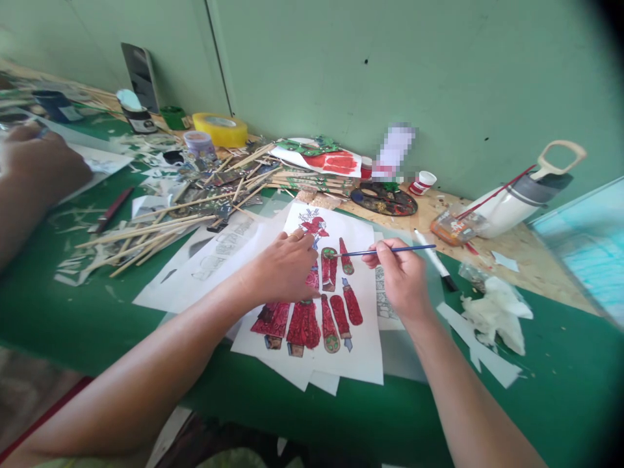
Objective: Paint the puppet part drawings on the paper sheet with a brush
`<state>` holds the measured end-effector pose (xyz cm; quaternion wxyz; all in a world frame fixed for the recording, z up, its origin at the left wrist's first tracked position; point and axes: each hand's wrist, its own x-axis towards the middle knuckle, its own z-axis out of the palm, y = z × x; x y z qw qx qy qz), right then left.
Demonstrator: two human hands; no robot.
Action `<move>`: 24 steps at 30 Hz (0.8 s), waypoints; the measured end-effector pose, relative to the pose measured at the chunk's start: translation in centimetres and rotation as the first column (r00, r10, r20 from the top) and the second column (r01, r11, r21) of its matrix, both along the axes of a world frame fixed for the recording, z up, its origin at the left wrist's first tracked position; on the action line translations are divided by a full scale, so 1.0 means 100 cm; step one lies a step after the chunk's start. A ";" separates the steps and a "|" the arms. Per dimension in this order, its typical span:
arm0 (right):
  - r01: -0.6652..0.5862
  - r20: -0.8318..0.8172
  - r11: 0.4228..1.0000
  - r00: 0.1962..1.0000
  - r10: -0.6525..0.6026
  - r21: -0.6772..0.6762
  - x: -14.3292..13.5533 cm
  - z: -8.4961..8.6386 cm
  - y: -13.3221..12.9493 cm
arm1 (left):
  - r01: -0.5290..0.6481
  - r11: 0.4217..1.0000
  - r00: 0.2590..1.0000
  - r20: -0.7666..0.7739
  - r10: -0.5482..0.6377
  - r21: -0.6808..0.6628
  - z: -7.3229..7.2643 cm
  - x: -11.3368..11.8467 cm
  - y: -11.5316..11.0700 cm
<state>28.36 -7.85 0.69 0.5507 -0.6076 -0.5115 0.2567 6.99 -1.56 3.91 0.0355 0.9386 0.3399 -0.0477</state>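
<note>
A white sheet [363, 351] with separate painted figure parts in red, green and blue lies on top of other papers. My left hand [287, 265] rests on it, fingers stretched flat, covering part of the figure; a ring shows on one finger. In my right hand [402, 276] is a thin blue paintbrush [409, 248], pinched between thumb and fingers. Its tip points left, at the green top of a red painted piece [329, 263]; whether it touches the paper I cannot tell. Under the sheet, printed line drawings [221, 253] stick out at the left.
Behind lie wooden sticks [160, 224], yellow tape [220, 130], a paint palette [384, 198] and paint jars [423, 182]. Right are an orange-tinted container [453, 224], a white flask [511, 205], a marker [435, 260] and crumpled tissue [497, 315]. Another person's hand [46, 162] works at far left.
</note>
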 end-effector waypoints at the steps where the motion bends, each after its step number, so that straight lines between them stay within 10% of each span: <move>1: -0.002 0.004 1.000 1.000 0.002 0.002 0.000 0.001 0.000 | 0.002 1.000 1.000 0.003 -0.002 0.002 0.000 0.000 0.000; 24: 0.019 -0.006 1.000 1.000 -0.020 -0.008 0.003 -0.001 -0.001 | -0.004 1.000 1.000 0.005 0.004 -0.013 0.000 0.001 0.001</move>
